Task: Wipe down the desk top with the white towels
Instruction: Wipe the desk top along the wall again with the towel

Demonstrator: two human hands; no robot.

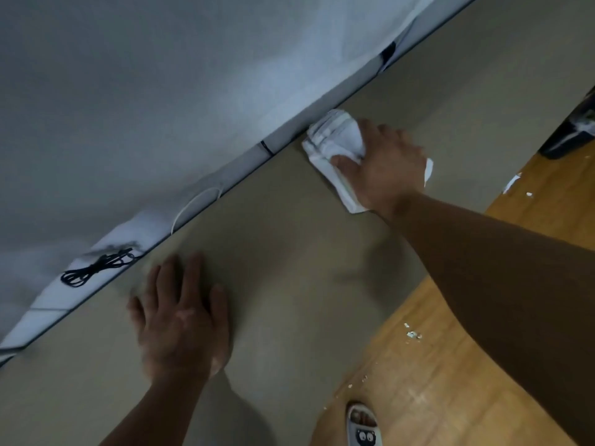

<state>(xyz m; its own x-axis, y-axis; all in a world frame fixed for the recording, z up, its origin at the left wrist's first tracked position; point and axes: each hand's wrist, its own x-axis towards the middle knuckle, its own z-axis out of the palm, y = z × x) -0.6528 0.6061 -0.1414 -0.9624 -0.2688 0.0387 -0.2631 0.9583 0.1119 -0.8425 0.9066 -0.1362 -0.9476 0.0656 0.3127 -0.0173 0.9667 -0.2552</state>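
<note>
Head view looks steeply down on a grey-beige desk top [289,268] that runs diagonally across the frame, its far edge meeting a pale wall or panel [128,107].

The right hand [383,162] reaches out to that far edge and presses on a bunched white towel [335,140]. The palm and fingers lie flat over the near part of the cloth, with the thumb pointing left across it. The grip is a loose, flat clamp rather than a fist: the fingers bear down on the towel more than they curl around it. The folded, ridged end of the towel sticks out beyond the fingertips and touches the line where desk meets wall. A strip of the cloth trails out under the heel of the hand toward the wrist, and a small corner shows on the far side of the hand.

The left hand [180,317] is well apart from the towel, nearer the person. It rests palm down on the bare desk with the fingers spread and holds nothing; its outline is slightly blurred.

A coiled black cable [93,270] lies just past the desk's far edge, to the left. Beyond the near edge of the desk is a wooden floor [450,365] scattered with small white scraps [412,334], and a slippered foot [362,424] shows at the bottom.
</note>
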